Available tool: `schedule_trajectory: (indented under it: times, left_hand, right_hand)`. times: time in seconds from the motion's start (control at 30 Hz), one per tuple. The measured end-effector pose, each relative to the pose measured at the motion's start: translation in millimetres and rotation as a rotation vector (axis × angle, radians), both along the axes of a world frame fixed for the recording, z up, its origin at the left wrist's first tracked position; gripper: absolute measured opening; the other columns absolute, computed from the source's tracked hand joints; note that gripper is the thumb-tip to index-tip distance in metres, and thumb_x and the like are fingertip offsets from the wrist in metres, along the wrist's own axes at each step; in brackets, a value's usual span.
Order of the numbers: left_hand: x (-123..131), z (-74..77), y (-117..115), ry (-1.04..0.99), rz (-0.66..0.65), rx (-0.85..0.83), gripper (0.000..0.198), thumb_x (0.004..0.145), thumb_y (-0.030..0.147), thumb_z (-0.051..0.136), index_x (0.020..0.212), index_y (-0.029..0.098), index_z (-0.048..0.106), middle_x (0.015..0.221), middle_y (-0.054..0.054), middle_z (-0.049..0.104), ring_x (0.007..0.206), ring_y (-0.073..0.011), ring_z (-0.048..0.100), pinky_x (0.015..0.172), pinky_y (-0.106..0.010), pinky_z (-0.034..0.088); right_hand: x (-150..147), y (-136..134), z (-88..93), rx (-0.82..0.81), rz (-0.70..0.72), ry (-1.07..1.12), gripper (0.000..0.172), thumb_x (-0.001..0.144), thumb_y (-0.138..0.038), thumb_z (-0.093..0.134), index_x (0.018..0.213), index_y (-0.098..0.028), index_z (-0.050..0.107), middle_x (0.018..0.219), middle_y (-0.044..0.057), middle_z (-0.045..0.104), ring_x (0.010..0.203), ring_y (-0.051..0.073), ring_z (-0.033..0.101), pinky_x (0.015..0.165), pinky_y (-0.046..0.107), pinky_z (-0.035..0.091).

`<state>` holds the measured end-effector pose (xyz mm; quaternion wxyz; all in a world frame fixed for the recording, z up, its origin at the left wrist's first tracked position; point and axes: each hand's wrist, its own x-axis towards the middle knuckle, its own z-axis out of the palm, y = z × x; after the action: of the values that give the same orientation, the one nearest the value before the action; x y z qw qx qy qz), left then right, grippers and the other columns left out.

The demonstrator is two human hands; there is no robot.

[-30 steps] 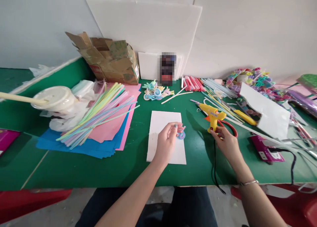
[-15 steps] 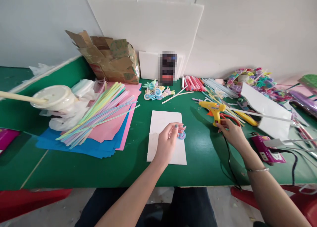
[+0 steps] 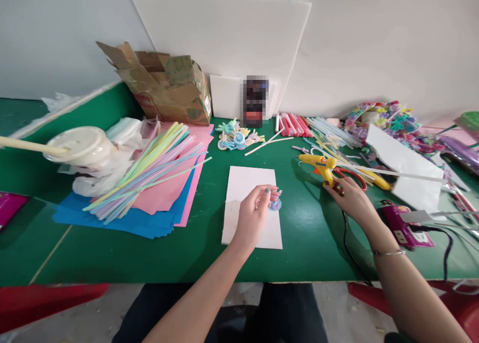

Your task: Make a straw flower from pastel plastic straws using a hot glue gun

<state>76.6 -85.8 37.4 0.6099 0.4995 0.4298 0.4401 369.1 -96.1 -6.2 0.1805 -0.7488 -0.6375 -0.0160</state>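
Over the white board (image 3: 234, 223), my left hand (image 3: 255, 208) is closed in a pinch on a small blue and purple spiral (image 3: 275, 203). Part of the spiral is hidden by my fingers. To the right, my right hand (image 3: 351, 197) is wrapped round the lower handle of a yellow glue gun (image 3: 318, 162), whose nozzle points left. A black cord (image 3: 346, 238) runs from below that hand toward the table's front edge. Red-handled scissors (image 3: 362, 177) lie just behind the hand.
Pastel strips (image 3: 149, 168) lie on coloured sheets (image 3: 149, 225) at left, near a white tub (image 3: 80, 146) and cardboard box (image 3: 168, 93). Finished-looking curls (image 3: 239, 137) are heaped at the back. A purple power strip (image 3: 406, 228) stands beside my right forearm.
My right hand has shifted slightly on the glue gun's handle, and the gun has moved a little left. My left hand keeps its hold on the spiral, nearly still.
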Motion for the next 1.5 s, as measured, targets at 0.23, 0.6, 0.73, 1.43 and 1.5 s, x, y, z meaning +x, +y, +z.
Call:
schedule_trajectory:
  times: [0.23, 0.6, 0.73, 1.43, 1.5]
  left_hand:
    - [-1.9, -0.3, 2.3, 0.064, 0.009, 0.042, 0.025, 0.092, 0.033, 0.041, 0.091, 0.018, 0.062, 0.091, -0.007, 0.069, 0.081, -0.0156, 0.065, 0.074, -0.029, 0.052]
    - [-25.5, -3.5, 6.8, 1.093, 0.067, 0.438, 0.040, 0.085, 0.016, 0.053, 0.125, 0.013, 0.049, 0.136, -0.019, 0.048, 0.126, -0.0309, 0.046, 0.101, -0.049, 0.040]
    - [-28.8, -2.9, 1.9, 1.312, -0.099, 0.318, 0.061, 0.086, 0.027, 0.056, 0.140, 0.012, 0.033, 0.148, -0.023, 0.031, 0.135, -0.0359, 0.033, 0.103, -0.056, 0.035]
    - [-78.5, -14.6, 19.7, 1.364, -0.323, 0.269, 0.072, 0.082, 0.030, 0.058, 0.144, 0.018, 0.025, 0.152, -0.019, 0.020, 0.140, -0.0373, 0.021, 0.106, -0.059, 0.026]
    - [-79.2, -15.5, 22.0, 1.338, -0.325, 0.280, 0.071, 0.082, 0.030, 0.059, 0.143, 0.018, 0.026, 0.152, -0.021, 0.021, 0.139, -0.0373, 0.021, 0.105, -0.059, 0.027]
  right_hand:
    - [-10.9, -18.0, 11.2, 0.038, -0.100, 0.001, 0.079, 0.077, -0.077, 0.028, 0.108, -0.013, 0.062, 0.092, 0.014, 0.060, 0.073, 0.025, 0.059, 0.074, 0.042, 0.048]
    - [-63.0, -143.0, 0.8, 0.117, -0.130, -0.175, 0.055, 0.087, -0.062, 0.034, 0.096, -0.015, 0.062, 0.086, 0.014, 0.062, 0.080, 0.028, 0.058, 0.072, 0.041, 0.046]
    - [-55.1, -154.9, -7.4, 0.165, -0.115, -0.166, 0.042, 0.092, -0.046, 0.037, 0.088, -0.016, 0.065, 0.081, 0.012, 0.065, 0.075, 0.025, 0.059, 0.069, 0.037, 0.045]
    - [-48.1, -125.0, 37.3, 0.289, -0.361, -0.032, 0.061, 0.081, -0.069, 0.038, 0.081, -0.018, 0.070, 0.080, 0.012, 0.066, 0.078, 0.028, 0.063, 0.070, 0.041, 0.048]
    - [-71.9, -104.1, 55.0, 0.268, -0.279, 0.088, 0.052, 0.082, -0.064, 0.042, 0.075, -0.020, 0.069, 0.078, 0.009, 0.066, 0.066, 0.022, 0.060, 0.064, 0.036, 0.048]
